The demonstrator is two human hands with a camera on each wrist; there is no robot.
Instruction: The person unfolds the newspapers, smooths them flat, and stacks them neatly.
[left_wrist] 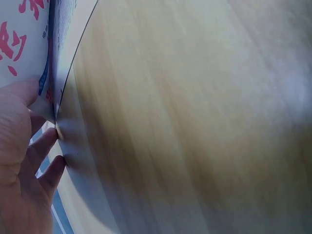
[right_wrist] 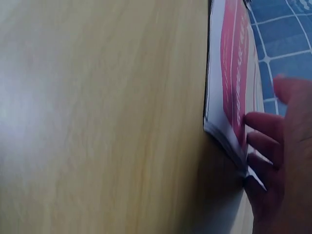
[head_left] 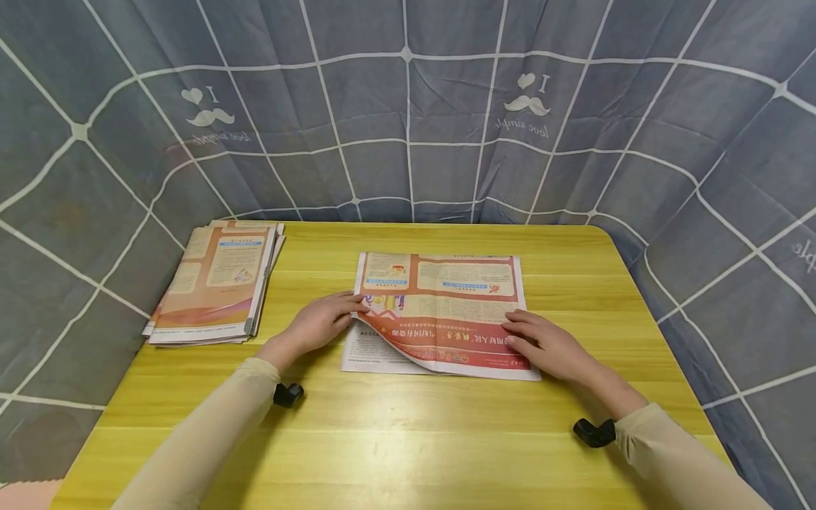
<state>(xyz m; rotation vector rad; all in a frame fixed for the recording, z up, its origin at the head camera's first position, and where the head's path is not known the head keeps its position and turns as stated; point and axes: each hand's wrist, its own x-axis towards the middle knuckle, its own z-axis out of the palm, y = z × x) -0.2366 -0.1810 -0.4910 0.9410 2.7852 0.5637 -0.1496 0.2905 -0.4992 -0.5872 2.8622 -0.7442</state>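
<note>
A folded newspaper with a red banner lies at the middle of the table. My left hand pinches the upper layer at its left edge; that layer's near left corner is lifted and curves up, baring a white printed page below. In the left wrist view the thumb of the left hand lies against the paper and other fingertips are by the tabletop. On the newspaper's right edge rests my right hand. Its fingers touch the paper's side in the right wrist view, the thumb standing apart from them.
A stack of folded newspapers sits at the table's far left. The yellow wood-grain table has a grey checked curtain behind it and at both sides. Black wrist cameras are worn on both wrists.
</note>
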